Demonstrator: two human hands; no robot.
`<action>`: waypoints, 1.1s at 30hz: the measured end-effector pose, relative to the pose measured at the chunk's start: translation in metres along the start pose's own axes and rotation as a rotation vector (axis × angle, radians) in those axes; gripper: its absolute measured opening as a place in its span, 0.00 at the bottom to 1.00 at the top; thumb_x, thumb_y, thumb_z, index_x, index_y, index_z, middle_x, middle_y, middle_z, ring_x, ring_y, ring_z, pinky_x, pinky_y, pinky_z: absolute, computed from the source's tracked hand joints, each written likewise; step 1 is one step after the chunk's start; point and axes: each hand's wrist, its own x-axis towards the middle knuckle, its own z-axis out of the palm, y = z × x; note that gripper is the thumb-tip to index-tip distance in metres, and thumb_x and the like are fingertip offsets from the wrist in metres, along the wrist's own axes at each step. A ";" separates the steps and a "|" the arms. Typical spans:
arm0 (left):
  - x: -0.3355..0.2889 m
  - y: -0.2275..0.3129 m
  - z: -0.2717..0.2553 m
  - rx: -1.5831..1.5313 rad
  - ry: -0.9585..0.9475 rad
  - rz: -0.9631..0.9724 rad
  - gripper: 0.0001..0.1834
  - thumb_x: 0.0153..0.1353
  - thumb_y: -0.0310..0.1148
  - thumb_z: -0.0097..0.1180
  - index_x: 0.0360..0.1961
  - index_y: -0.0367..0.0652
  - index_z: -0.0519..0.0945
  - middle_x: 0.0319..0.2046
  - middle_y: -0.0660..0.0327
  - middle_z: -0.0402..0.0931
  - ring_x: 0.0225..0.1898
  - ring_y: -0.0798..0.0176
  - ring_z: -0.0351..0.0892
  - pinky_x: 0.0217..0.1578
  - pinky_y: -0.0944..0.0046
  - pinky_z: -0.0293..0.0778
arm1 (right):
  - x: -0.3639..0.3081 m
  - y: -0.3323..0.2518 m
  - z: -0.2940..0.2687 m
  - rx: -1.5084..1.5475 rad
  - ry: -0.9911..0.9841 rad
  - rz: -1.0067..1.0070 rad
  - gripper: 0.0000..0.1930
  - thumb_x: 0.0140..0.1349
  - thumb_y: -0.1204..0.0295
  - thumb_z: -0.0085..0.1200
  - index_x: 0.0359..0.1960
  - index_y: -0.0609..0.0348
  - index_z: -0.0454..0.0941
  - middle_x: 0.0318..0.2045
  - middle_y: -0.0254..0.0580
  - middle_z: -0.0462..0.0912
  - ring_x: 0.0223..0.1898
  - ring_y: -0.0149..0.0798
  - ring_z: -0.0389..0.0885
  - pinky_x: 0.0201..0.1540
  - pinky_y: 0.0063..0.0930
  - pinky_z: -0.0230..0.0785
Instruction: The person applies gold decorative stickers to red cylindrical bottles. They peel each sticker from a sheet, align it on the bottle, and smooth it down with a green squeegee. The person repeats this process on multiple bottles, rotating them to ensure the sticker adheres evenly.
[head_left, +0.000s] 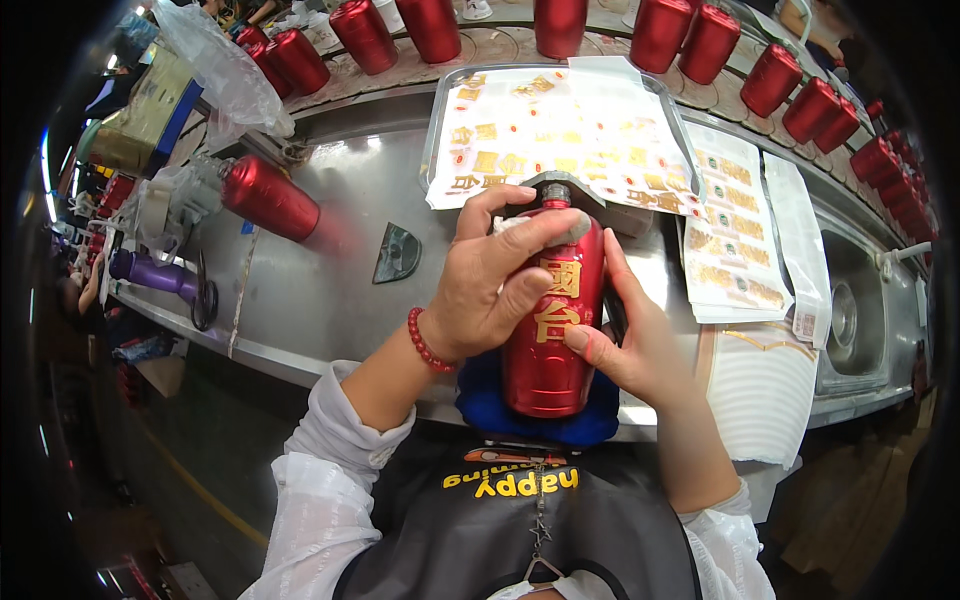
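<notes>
A glossy red bottle (535, 385) with large gold characters lies tilted in front of me, its neck pointing away and its base on a blue cushion (475, 405). My right hand (640, 340) grips its right side, thumb pressed by the lower gold character. Across the bottle's left shoulder, my left hand (490, 275) is closed around a small whitish cloth (512, 223); a grey patch shows at one of its fingertips. Behind the bottle neck is a metal tray (436, 130) bearing a white sheet of gold and red stickers (540, 140).
Another red bottle (270, 198) lies on the steel bench (330, 310) at left, near a dark curved plate (398, 253) and a purple bottle (155, 272). Sticker sheets (735, 230) and a sink (850, 320) are at right. Several red bottles (560, 25) line the conveyor behind.
</notes>
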 end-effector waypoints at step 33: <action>0.010 -0.015 0.028 -0.562 0.127 -0.553 0.21 0.70 0.28 0.54 0.62 0.40 0.68 0.50 0.60 0.75 0.51 0.70 0.72 0.55 0.68 0.70 | -0.001 -0.001 0.000 -0.017 -0.003 0.022 0.54 0.59 0.53 0.66 0.75 0.74 0.45 0.68 0.68 0.65 0.71 0.54 0.64 0.71 0.37 0.56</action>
